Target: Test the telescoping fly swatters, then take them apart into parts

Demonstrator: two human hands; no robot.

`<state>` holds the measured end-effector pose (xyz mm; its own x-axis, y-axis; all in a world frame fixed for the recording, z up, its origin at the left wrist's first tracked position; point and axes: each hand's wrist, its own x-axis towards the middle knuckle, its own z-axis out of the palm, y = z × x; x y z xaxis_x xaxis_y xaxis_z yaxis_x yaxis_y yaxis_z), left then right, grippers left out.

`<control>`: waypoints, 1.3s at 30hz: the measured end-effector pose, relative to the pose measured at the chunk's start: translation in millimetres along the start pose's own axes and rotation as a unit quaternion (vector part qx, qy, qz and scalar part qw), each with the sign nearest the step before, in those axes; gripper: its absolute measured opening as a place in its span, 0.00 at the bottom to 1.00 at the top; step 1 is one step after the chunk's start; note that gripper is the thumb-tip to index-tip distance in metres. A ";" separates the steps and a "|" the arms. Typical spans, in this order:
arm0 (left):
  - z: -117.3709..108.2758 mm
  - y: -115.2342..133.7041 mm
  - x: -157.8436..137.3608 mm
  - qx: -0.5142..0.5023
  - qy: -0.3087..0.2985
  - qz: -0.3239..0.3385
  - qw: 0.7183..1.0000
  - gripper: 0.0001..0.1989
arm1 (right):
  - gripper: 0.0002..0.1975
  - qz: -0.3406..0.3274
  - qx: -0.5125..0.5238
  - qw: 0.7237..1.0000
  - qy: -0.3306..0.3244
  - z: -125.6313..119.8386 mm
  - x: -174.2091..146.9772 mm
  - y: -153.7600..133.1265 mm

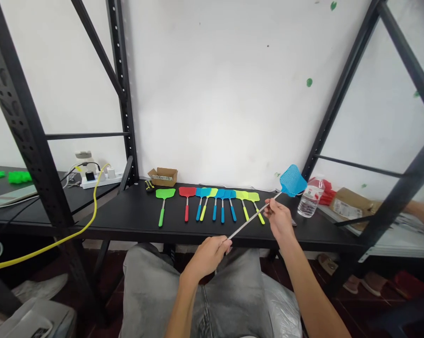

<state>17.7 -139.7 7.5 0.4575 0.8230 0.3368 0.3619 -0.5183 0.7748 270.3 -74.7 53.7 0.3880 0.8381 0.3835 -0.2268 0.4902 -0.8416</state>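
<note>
A blue fly swatter (293, 180) with a long metal shaft is held slantwise over the front of the black table (120, 220), its head up at the right. My left hand (210, 256) is closed around its lower end, hiding the grip. Higher up, my right hand (278, 217) pinches the shaft below the head. Behind the shaft lies a row of fly swatters: a green one (165, 193), a red one (187, 191), and several blue (223, 195) and yellow-green ones (253, 197), heads toward the wall. Some heads overlap.
A small open cardboard box (163, 177) stands at the back left beside a black-and-yellow object (149, 186). A water bottle (311, 197) stands at the right. Black metal posts (125, 94) frame the table. A yellow cable (88, 225) crosses at left. Another person's arm (421, 212) shows far right.
</note>
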 end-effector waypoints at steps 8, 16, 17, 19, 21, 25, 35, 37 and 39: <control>-21.2 -14.2 -4.1 0.221 0.138 -0.051 0.964 0.18 | 0.19 0.061 0.027 0.996 -0.060 24.2 -20.9 4.8; -17.6 8.2 -0.8 0.226 0.282 0.019 0.932 0.13 | 0.24 0.161 -0.058 0.953 -0.249 51.9 -46.5 17.1; -16.1 12.9 -1.6 0.211 0.319 0.024 0.924 0.12 | 0.23 0.158 -0.041 0.961 -0.222 50.3 -45.3 17.9; -12.4 21.3 -3.6 0.151 0.364 0.040 0.918 0.11 | 0.22 0.152 -0.002 0.976 -0.156 44.2 -40.4 19.4; -7.3 27.3 -5.8 0.086 0.379 0.055 0.920 0.11 | 0.20 0.134 0.030 0.985 -0.106 38.3 -35.5 20.7; 4.3 30.0 -7.8 -0.010 0.402 0.078 0.912 0.11 | 0.17 0.104 0.068 0.990 -0.070 38.1 -35.6 18.7; -11.0 -8.0 17.2 -0.439 0.305 0.011 0.845 0.23 | 0.16 0.126 0.071 0.963 -0.227 65.4 -68.5 19.7; -16.7 -13.5 15.5 -0.457 0.333 0.028 0.824 0.22 | 0.17 0.133 0.069 0.960 -0.238 69.8 -73.7 22.7; -19.2 -16.0 13.5 -0.469 0.346 0.037 0.812 0.21 | 0.18 0.135 0.068 0.963 -0.221 73.3 -75.7 23.8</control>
<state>2.5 -115.8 10.0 -0.2331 0.8998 0.3689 -0.5721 -0.4336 0.6962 170.1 -108.9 32.5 -0.1134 0.9449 0.3070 -0.3934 0.2410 -0.8872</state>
